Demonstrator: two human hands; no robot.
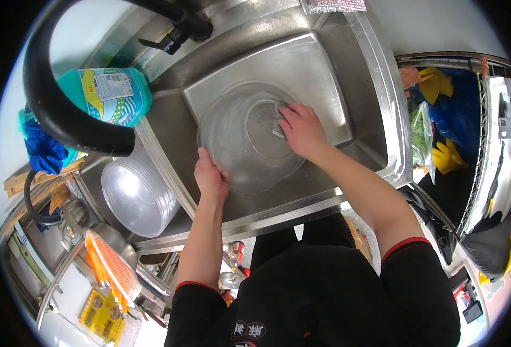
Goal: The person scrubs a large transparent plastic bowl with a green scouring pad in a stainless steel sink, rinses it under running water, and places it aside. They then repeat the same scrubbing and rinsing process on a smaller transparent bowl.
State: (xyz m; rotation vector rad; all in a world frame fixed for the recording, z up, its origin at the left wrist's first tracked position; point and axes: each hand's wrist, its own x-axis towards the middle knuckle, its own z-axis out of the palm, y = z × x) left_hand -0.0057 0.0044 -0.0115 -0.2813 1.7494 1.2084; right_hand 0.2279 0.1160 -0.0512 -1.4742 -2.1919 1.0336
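A large clear plastic bowl (234, 139) is in the stainless steel sink basin (260, 67), tilted with its wide rim to the left. The rim's left edge is in the grip of my left hand (211, 175). My right hand (302, 130) presses a small greenish-grey scouring pad (278, 129) against the bowl near its round base; the fingers partly cover the pad. Another clear round outline shows behind the bowl, but whether it is a second bowl I cannot tell.
Left of the divider (166, 167) lies a stack of clear bowls (138, 195) on its side. A black faucet (77, 117) arches over the left, before a teal detergent jug (112, 93) and a blue cloth (45, 147). Yellow rubber gloves (448, 156) hang at right.
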